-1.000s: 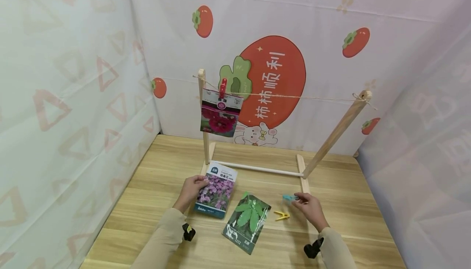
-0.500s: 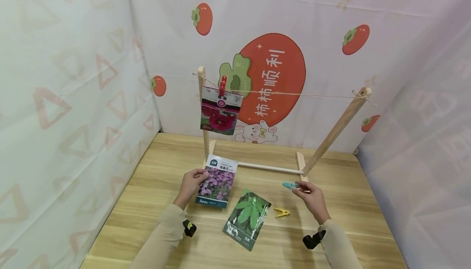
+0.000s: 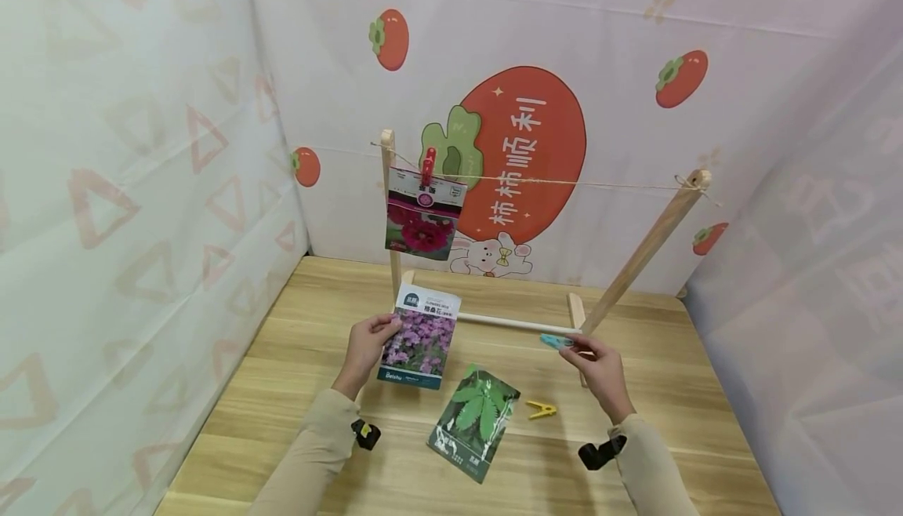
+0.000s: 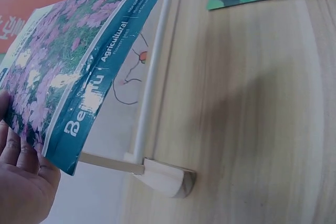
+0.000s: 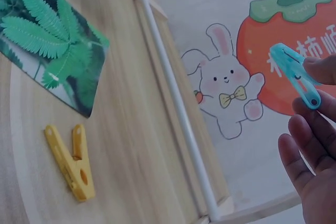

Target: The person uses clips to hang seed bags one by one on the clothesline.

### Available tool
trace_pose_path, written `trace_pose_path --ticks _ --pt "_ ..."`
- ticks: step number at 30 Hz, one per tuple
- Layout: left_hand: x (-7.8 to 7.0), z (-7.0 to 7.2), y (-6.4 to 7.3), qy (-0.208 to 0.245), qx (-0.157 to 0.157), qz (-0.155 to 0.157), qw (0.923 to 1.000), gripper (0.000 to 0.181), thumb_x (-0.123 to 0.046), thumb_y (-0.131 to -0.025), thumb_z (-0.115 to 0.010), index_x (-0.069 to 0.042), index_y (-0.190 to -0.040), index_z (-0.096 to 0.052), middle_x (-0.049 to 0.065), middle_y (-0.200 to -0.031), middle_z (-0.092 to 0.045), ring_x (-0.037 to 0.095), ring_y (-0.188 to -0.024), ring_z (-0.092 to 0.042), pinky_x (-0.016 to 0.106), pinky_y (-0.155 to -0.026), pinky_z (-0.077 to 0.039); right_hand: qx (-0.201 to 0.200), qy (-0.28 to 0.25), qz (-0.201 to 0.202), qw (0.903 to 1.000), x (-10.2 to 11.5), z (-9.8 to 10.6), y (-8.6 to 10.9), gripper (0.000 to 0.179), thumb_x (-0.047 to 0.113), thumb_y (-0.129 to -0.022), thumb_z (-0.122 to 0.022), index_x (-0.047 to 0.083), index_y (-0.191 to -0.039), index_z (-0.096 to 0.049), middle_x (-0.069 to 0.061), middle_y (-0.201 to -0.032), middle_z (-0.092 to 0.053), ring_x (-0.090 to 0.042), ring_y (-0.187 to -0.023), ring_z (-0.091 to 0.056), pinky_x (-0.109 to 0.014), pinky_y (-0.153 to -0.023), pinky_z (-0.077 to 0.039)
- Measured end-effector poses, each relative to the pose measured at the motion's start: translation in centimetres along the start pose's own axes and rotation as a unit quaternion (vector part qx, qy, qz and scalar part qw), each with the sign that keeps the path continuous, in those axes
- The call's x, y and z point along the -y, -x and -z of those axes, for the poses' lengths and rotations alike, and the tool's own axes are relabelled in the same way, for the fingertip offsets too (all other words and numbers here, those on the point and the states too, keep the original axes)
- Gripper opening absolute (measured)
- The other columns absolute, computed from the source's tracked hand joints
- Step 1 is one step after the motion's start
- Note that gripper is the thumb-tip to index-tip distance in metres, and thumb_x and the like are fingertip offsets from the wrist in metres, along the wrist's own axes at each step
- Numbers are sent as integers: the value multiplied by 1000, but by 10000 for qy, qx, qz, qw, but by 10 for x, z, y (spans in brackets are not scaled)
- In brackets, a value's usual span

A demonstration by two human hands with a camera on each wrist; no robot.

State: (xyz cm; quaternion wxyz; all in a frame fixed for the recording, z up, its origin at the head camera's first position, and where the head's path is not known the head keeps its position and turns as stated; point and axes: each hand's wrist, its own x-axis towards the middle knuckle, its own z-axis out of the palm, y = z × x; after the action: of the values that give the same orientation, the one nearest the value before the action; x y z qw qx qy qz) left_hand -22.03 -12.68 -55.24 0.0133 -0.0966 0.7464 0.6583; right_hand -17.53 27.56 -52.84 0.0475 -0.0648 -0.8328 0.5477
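My left hand point(image 3: 365, 351) pinches the left edge of a seed packet point(image 3: 419, 339) with pink-purple flowers, raised off the table. In the left wrist view that packet point(image 4: 79, 61) tilts above the wood, its teal band facing the camera. Between thumb and fingers, my right hand point(image 3: 598, 371) holds a light blue clothespin point(image 3: 555, 341); the right wrist view shows the clothespin point(image 5: 296, 74) side-on. On the table lie a green-leaf seed packet point(image 3: 476, 422) and a yellow clothespin point(image 3: 541, 409). A red clothespin point(image 3: 428, 166) fastens a packet with magenta flowers point(image 3: 423, 222) to the string.
A wooden frame stands at the back, with a left post point(image 3: 388, 155), a leaning right post point(image 3: 645, 253) and a white bottom rod point(image 3: 518, 323). The string point(image 3: 564, 182) runs between the post tops. Behind it hangs a printed cloth point(image 3: 600, 22).
My left hand has lifted the pink-purple flower packet up and away from me. The right hand has also risen with the blue clothespin. Packet and yellow clothespin on the table stay put.
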Motion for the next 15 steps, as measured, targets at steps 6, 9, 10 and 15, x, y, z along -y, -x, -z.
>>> trace_pose_path --ticks 6,9,10,15 --pt "-14 -3 3 192 -144 -38 9997 34 -21 -89 -72 1 -114 -68 18 -107 -72 7 -83 -66 17 -72 -53 -25 -212 77 9997 11 0 1 43 16 -86 -76 -4 -121 -65 9 -91 -66 3 -83 -61 -14 -73 -52" --pt "-21 -5 5 226 -217 -68 9995 35 -22 -89 -72 1 -114 -68 18 -109 -72 7 -84 -67 17 -73 -53 -20 -323 100 9994 16 0 0 44 16 -86 -76 -3 -123 -64 10 -92 -66 3 -84 -62 -14 -75 -52" --pt "-23 -6 6 248 -234 -65 9994 35 -22 -89 -72 1 -114 -68 19 -109 -71 7 -85 -67 16 -73 -53 -13 -350 115 9993 18 -1 0 45 16 -86 -75 -3 -124 -63 10 -92 -66 3 -84 -61 -14 -75 -52" --pt "-36 -10 11 322 -238 40 9992 31 -18 -90 -71 2 -113 -68 18 -107 -72 7 -82 -67 18 -72 -53 -88 -563 146 9983 26 -3 -2 44 13 -87 -74 -3 -126 -62 13 -92 -64 3 -85 -61 -12 -76 -52"
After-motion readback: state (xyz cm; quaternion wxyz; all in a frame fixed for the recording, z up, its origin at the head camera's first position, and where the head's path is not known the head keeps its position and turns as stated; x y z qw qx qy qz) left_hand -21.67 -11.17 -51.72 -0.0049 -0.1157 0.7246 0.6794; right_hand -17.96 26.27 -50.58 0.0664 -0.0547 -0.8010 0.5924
